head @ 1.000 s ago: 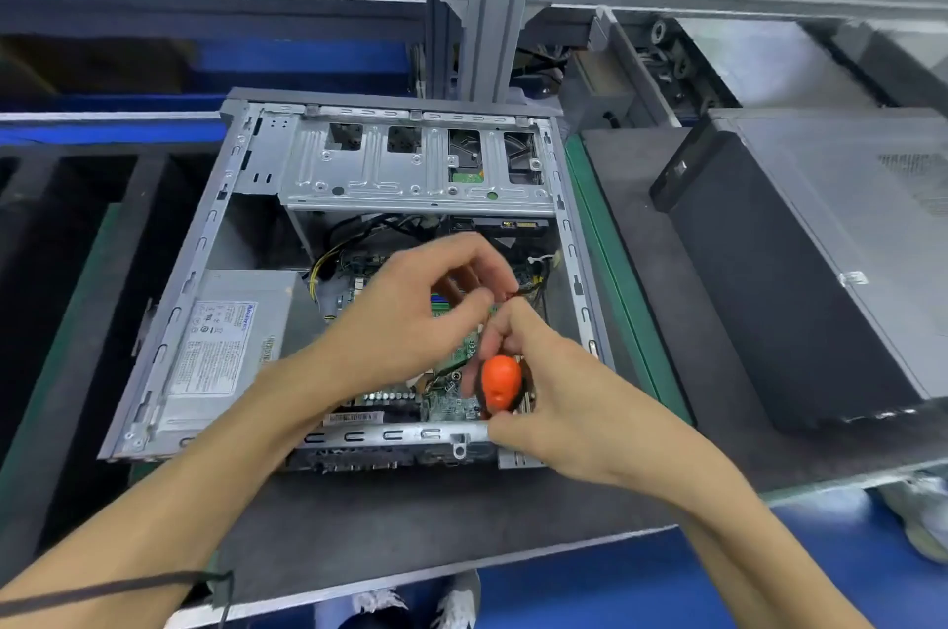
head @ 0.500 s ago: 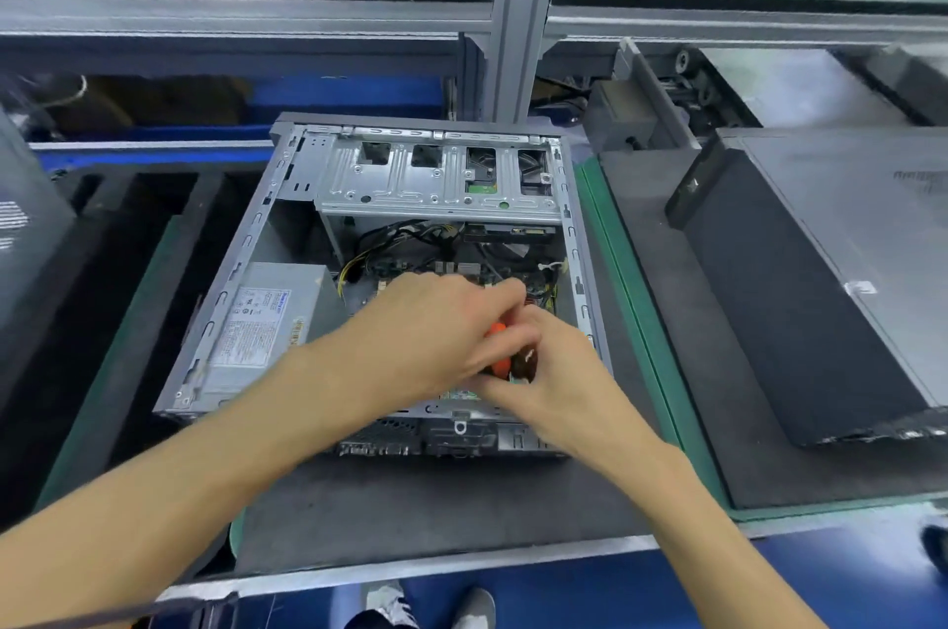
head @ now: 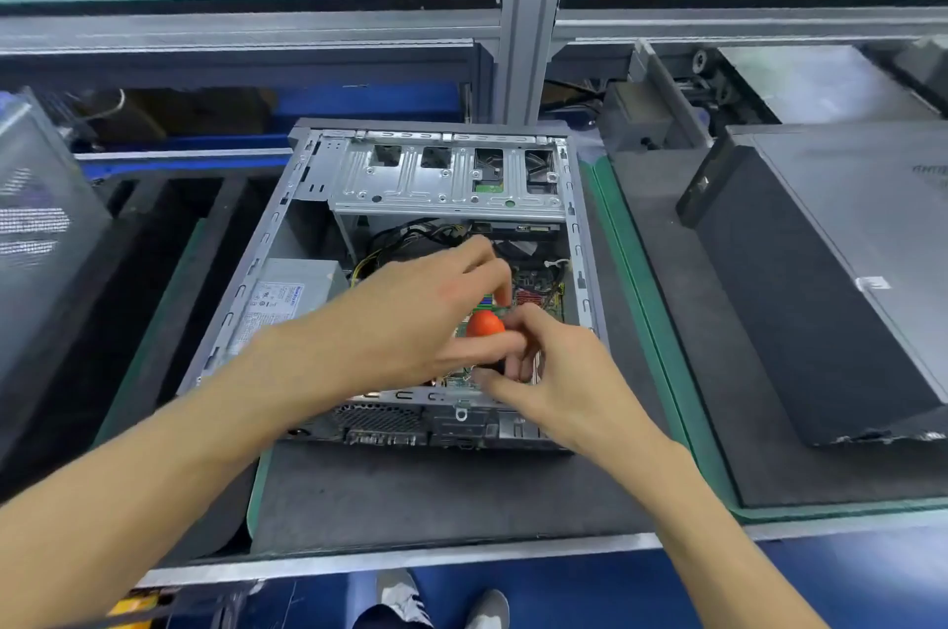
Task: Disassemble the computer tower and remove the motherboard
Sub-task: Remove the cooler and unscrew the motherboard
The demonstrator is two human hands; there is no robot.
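The computer tower lies on its side on the counter, side panel off, its long axis running away from the person, drive cage at the far end and rear ports nearest. At its left sits the power supply, not yet removed. The left hand, fingers curled, and the right hand meet on an orange-handled screwdriver over the motherboard; which one has a clamped grip I cannot tell. The board remains inside, cables attached, so most work is left.
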